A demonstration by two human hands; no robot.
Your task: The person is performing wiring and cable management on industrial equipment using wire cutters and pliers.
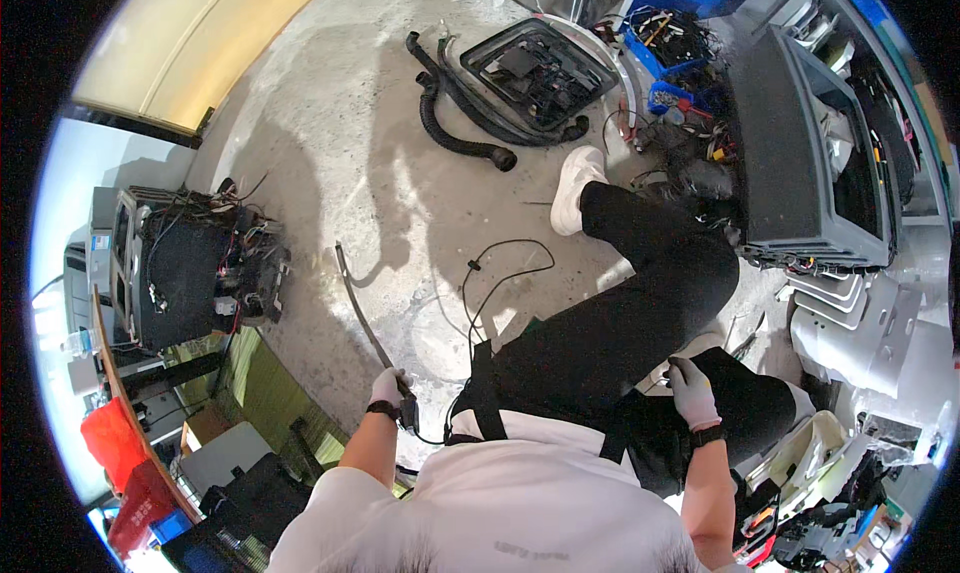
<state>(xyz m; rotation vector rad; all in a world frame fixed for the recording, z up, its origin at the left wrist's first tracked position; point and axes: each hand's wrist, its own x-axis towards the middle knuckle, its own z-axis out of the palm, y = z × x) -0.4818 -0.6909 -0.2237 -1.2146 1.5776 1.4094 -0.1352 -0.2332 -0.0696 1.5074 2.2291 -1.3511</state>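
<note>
My left hand (pixel 388 385), in a pale glove with a black band at the wrist, is closed around one end of a thin dark hose (pixel 354 298). The hose runs forward and slightly left over the concrete floor. A small black box (pixel 409 413) sits against that hand, with a cable leading toward my waist. My right hand (pixel 692 395), also gloved, is closed near my bent leg (pixel 640 313). Something small and shiny shows at its fingertips, too small to name. A thin black cable (pixel 512 243) loops over the floor ahead of my lap.
Ahead lie a ribbed black hose (pixel 435 118) and a black framed panel (pixel 540 68). Blue bins (pixel 665 58) with wires stand beyond. Grey cabinets (pixel 810 153) and stacked white panels (pixel 850 323) are at right. At left is a dark unit with wires (pixel 185 273).
</note>
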